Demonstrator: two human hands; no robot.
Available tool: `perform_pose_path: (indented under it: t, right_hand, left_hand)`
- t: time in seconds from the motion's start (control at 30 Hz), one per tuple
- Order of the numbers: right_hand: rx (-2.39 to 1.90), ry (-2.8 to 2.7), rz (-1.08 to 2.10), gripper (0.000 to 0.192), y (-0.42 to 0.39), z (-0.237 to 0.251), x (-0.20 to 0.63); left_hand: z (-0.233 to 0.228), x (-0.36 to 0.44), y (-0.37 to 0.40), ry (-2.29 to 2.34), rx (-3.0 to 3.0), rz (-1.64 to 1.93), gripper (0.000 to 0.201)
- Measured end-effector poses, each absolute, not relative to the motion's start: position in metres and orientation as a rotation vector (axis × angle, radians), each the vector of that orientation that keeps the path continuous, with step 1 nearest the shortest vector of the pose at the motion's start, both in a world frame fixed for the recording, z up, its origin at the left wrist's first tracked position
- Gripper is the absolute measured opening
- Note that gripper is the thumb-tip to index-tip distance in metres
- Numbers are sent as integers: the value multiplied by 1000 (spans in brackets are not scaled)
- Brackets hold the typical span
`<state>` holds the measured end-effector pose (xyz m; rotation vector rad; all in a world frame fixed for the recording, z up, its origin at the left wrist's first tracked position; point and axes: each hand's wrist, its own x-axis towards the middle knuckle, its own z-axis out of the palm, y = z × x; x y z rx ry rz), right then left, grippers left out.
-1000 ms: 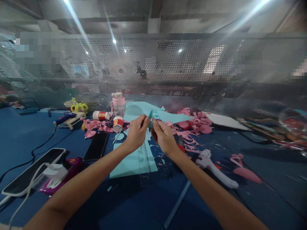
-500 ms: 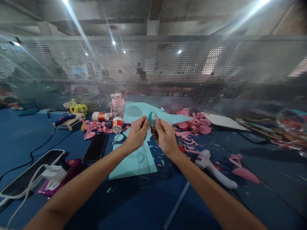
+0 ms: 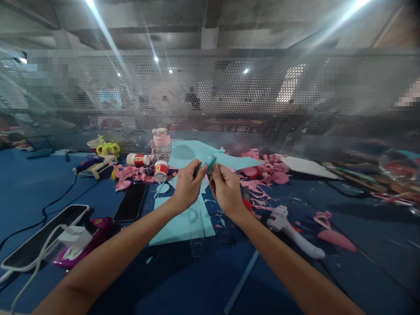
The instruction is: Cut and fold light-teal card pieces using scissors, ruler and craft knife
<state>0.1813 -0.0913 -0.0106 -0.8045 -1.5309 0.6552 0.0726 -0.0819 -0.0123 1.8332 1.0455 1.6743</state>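
Observation:
My left hand (image 3: pixel 186 186) and my right hand (image 3: pixel 226 189) meet in front of me above the table, fingertips pinched together. Between them is a small light-blue piece (image 3: pixel 206 164), mostly covered by the fingers, so its shape is unclear. Long teal nails show at the fingertips. Below the hands lie a light-blue sheet (image 3: pixel 170 229) and a clear ruler (image 3: pixel 197 238) on top of it. Behind them spreads a larger light-blue sheet (image 3: pixel 193 151).
Pink scraps (image 3: pixel 262 194) lie right of the hands. A white glue gun (image 3: pixel 295 234) and a pink piece (image 3: pixel 336 239) rest farther right. Leftward are a black phone (image 3: pixel 131 203), paper cups (image 3: pixel 160 170), a pink-lidded bottle (image 3: pixel 161 142) and a white charger (image 3: pixel 75 236). A perforated metal screen (image 3: pixel 210 96) stands behind.
The fingertips have shifted slightly around the small light-blue piece, and a teal nail now crosses toward the right hand. Both arms stay nearly in place.

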Motion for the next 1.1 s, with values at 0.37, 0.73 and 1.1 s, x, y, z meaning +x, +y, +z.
perform_pose_path:
  t: [0.37, 0.73, 1.1]
  right_hand:
    - [-802, -1505, 652, 42, -89, -13, 181]
    - [-806, -1579, 614, 45, -90, -6, 184]
    - [-779, -1573, 681, 42, -91, -9, 184]
  left_hand:
    - [-12, 74, -80, 942, 1713, 1640, 30]
    - [-10, 77, -82, 879, 1539, 1729, 30]
    - [-13, 77, -81, 965, 1608, 1703, 31]
